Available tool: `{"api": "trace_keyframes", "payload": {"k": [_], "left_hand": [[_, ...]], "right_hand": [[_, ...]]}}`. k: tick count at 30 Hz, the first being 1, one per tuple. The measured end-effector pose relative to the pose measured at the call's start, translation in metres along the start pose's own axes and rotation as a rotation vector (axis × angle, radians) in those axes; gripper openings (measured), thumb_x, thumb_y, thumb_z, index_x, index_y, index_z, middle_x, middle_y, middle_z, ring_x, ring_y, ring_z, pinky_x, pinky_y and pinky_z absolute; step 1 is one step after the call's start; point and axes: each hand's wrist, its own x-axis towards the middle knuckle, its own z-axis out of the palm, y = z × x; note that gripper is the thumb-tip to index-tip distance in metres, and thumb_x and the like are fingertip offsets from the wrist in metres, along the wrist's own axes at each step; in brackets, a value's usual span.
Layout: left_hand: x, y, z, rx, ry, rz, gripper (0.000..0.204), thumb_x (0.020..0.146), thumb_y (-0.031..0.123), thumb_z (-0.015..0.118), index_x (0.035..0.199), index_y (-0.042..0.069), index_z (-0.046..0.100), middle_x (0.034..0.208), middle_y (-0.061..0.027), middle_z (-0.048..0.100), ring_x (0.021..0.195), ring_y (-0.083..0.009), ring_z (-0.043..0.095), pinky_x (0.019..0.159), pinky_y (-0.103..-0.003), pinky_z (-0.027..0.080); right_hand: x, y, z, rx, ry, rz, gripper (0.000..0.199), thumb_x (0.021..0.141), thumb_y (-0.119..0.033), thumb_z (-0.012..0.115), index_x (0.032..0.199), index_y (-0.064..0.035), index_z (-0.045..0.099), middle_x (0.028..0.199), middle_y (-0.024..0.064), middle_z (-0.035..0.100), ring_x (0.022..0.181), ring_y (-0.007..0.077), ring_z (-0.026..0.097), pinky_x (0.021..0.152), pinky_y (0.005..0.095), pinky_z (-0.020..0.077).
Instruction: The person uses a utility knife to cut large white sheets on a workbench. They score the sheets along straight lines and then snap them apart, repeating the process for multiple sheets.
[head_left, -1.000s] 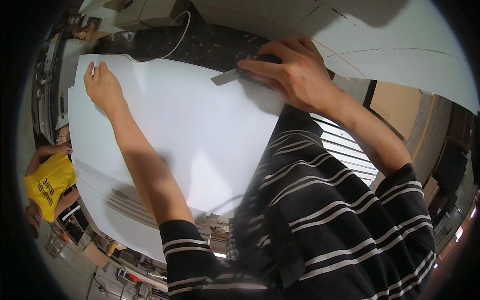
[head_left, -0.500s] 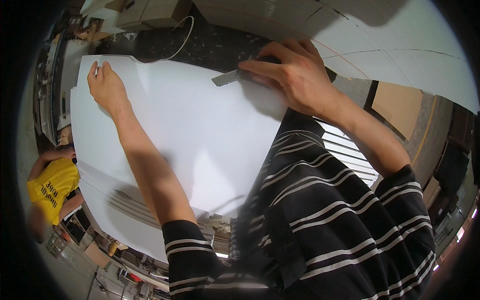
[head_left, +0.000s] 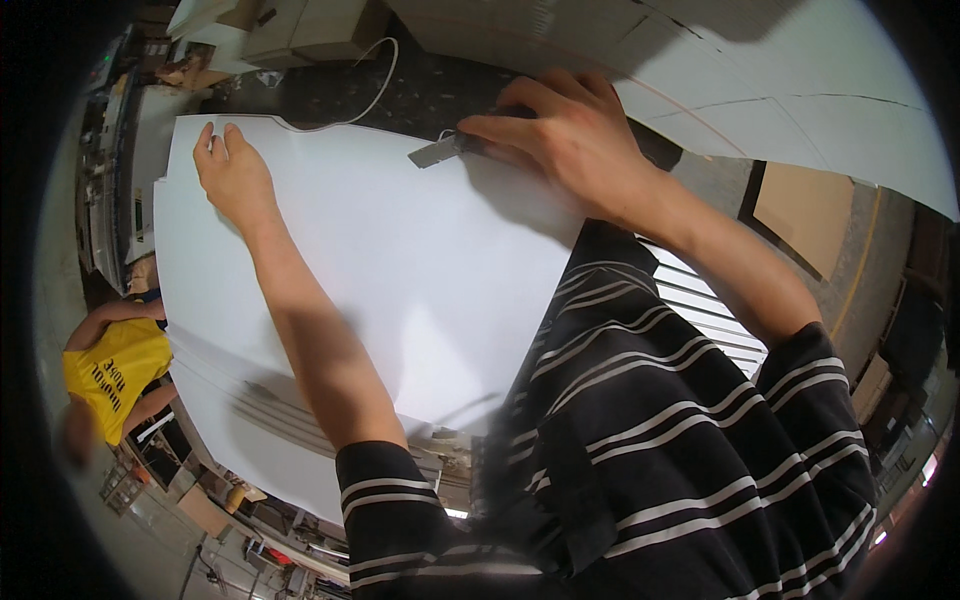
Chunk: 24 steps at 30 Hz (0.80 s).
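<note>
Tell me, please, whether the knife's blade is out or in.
Out: the grey blade juts leftward beyond the right hand, near the white sheet.

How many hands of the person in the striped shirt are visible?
2: the left hand at the far-left corner of the white sheet, the right hand holding a grey-bladed tool by the sheet's far edge.

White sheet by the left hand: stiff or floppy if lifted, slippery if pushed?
The white sheet would probably flex if lifted by one edge, being broad and thin-looking. Its smooth face suggests it could slide when pushed, though what supports it is mostly hidden. Likely light for its size, judging by that thin look, but its material can't be confirmed.
</note>
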Motion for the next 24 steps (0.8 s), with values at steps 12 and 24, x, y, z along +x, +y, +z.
{"api": "trace_keyframes", "payload": {"k": [12, 24], "left_hand": [[-0.012, 0.014, -0.003, -0.008, -0.012, -0.021, 0.046, 0.102, 0.027, 0.057, 0.142, 0.004, 0.057, 0.142, -0.0268, 0.06, 0.13, -0.0344, 0.061, 0.106, -0.04, 0.047], [-0.015, 0.015, -0.002, -0.052, -0.03, 0.0, 0.043, 0.104, 0.024, 0.054, 0.141, 0.004, 0.056, 0.142, -0.0292, 0.059, 0.125, -0.0367, 0.063, 0.105, -0.041, 0.048]], "right_hand": [[0.031, -0.012, 0.028, -0.022, -0.002, 0.004, 0.027, 0.092, -0.034, 0.071, 0.118, -0.0331, 0.078, 0.104, -0.0016, 0.069, 0.105, 0.0225, 0.064, 0.094, 0.0445, 0.0458], [0.075, -0.024, 0.054, -0.037, -0.001, -0.033, 0.027, 0.092, -0.036, 0.071, 0.119, -0.0358, 0.077, 0.103, -0.0015, 0.07, 0.103, 0.0241, 0.065, 0.092, 0.0459, 0.0461]]}}
